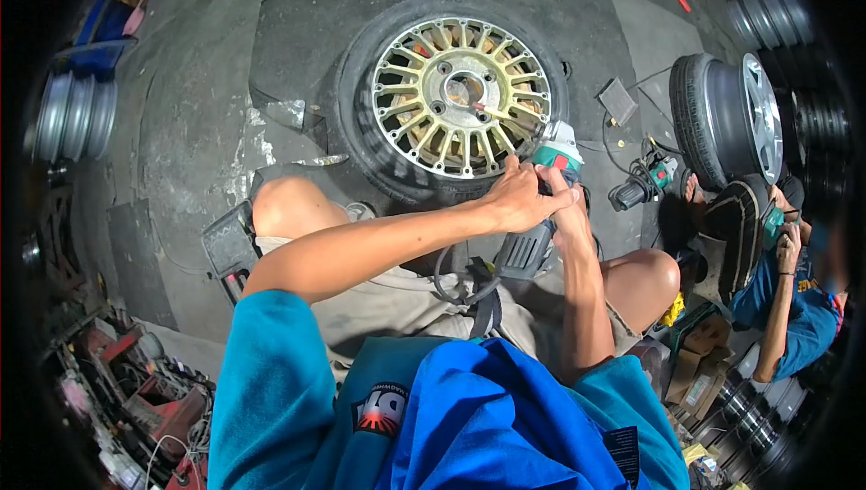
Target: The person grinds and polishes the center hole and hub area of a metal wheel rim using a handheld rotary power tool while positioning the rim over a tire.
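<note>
And here's the angle grinder (521,257), right under both hands — green head up at the near-right edge of the spoked wheel (435,102), grey body trailing back toward the lap. The right hand (563,207) is curled around it, just behind the head. The left hand (521,198) lies across the tool, partly bent; whether it truly grips, I can't tell. Overlapping hands cover the grinder's middle, and the disc is hard to make out. Left forearm slants in from the side — right forearm stands nearly straight, pointing at the wheel.
</note>
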`<state>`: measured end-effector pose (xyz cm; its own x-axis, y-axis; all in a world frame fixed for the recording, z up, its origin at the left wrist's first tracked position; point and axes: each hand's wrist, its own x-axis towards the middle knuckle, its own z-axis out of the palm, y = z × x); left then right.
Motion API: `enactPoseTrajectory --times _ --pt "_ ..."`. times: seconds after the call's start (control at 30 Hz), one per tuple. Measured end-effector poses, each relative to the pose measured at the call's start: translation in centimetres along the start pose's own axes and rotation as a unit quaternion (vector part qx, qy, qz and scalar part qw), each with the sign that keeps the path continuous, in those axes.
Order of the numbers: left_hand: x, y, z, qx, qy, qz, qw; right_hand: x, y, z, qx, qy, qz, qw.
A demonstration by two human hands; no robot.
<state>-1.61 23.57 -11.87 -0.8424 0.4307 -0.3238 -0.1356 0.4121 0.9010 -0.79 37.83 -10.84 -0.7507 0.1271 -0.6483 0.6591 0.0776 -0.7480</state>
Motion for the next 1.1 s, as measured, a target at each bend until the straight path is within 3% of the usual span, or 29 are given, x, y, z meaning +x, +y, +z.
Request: enactPoseTrajectory --times 0.2,0.3,0.43,0.5,0.63,0.97,1.1 --pt "0.0 1.1 -0.7 0.026 -0.031 -0.060 0.997 -0.5 -0.6 0.6 0.049 0.018 -0.029 0.998" --pt "0.1 -0.1 0.4 0.017 0.008 -0.005 1.000 -1.0 -1.2 0.3 -0.014 0.012 -0.011 1.000" --pt "-0.2 0.2 0.0 0.023 0.005 -0.013 1.000 -1.1 -0.9 0.4 -0.006 0.002 -0.004 1.000" --pt "-0.3 1.5 -1.0 0.016 -0.020 -0.060 0.998 -0.3 -0.6 0.3 0.015 0.019 -0.005 1.000" --pt "0.1 0.5 -0.2 0.010 -0.015 0.008 1.000 -0.5 -1.0 -0.1 -0.008 -0.011 0.002 1.000" --pt "1.7 1.2 -1.8 0.011 0.000 -0.035 0.999 4.2 0.9 -0.3 0.097 -0.013 -0.004 0.995" --pt "0.5 2.2 -2.0 0.004 -0.026 -0.040 0.999 2.2 -0.2 -0.1 0.053 0.001 -0.027 0.998"
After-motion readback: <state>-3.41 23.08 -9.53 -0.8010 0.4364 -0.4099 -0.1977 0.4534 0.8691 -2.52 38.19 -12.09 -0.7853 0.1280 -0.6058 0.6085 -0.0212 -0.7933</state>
